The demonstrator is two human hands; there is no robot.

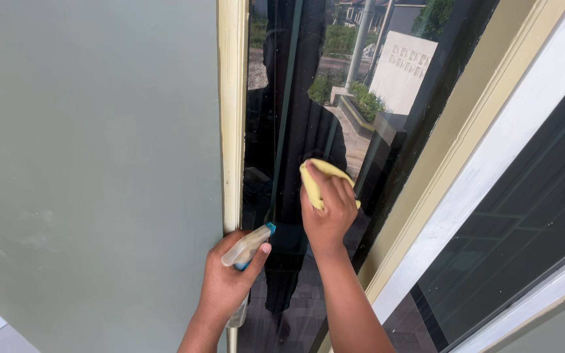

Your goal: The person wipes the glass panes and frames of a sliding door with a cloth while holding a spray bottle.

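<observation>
The grey-green wall fills the area to the left of both hands. To the right of it stands the cream frame post, rising directly above the left hand. The dark glass pane lies immediately beyond the right hand and reflects a street, shrubs and a dark standing figure. A second cream and white frame runs diagonally, well to the right of the right hand. The right hand is pressed flat against the pane with its fingers closed over a folded yellow cloth; the cloth sits between palm and glass, protruding above the fingertips. The left hand is below and to the left of the right hand, clamped around a clear spray bottle with a blue nozzle tip, held at the foot of the frame post. Risk assessment: the cloth could slide out from under the fingers if pressure drops; the nozzle, pointing toward the right forearm, could wet the sleeve side rather than the glass if triggered. Limitations: the bottle body is mostly covered by the left hand, its fill level cannot be determined, and reflections mask any residue on the pane.
</observation>
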